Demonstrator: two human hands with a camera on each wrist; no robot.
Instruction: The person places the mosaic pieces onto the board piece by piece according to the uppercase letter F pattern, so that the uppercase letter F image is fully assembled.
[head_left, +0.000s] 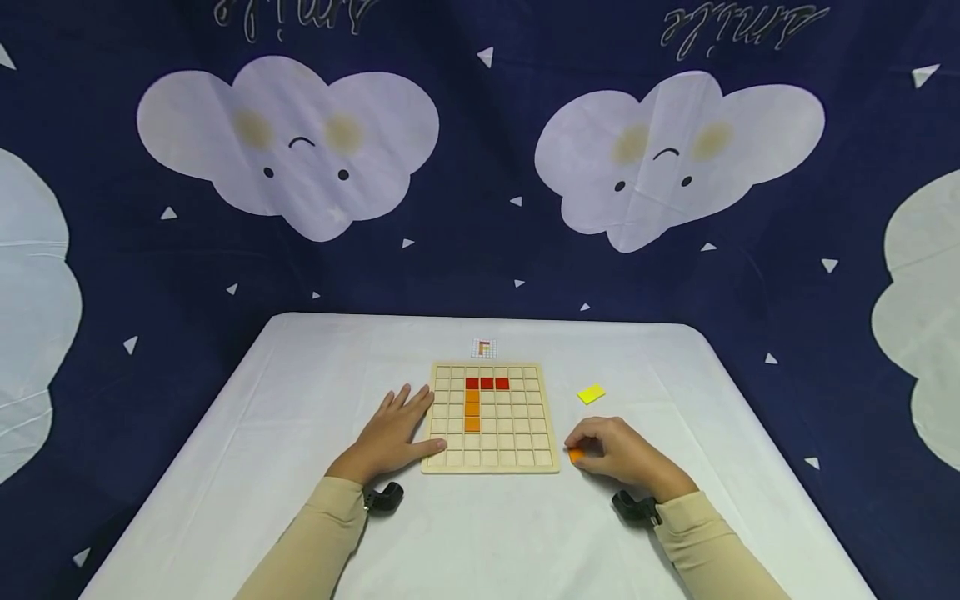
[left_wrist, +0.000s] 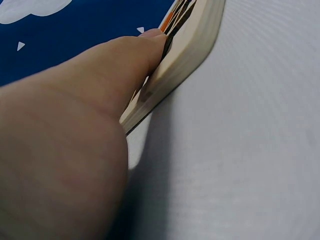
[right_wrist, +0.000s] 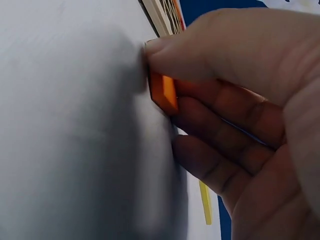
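Observation:
A wooden grid board (head_left: pixel 517 454) lies on the white table. Three red tiles (head_left: pixel 487 383) form a row near its top, and three orange tiles (head_left: pixel 472 410) run down from the left end of that row. My left hand (head_left: pixel 390 437) rests at the board's left edge with fingers spread; its thumb (left_wrist: pixel 132 55) lies over the rim in the left wrist view. Right of the board, my right hand (head_left: pixel 618 450) pinches a loose orange tile (right_wrist: pixel 164 92) between thumb and fingers, close to the tabletop. The fingers partly hide this tile.
A yellow tile (head_left: pixel 591 394) lies on the table (head_left: pixel 637 358) beyond my right hand. Behind the board sits a small card (head_left: pixel 483 348) printed with a coloured grid pattern. A dark blue cloth (head_left: pixel 480 275) with clouds hangs at the table's back.

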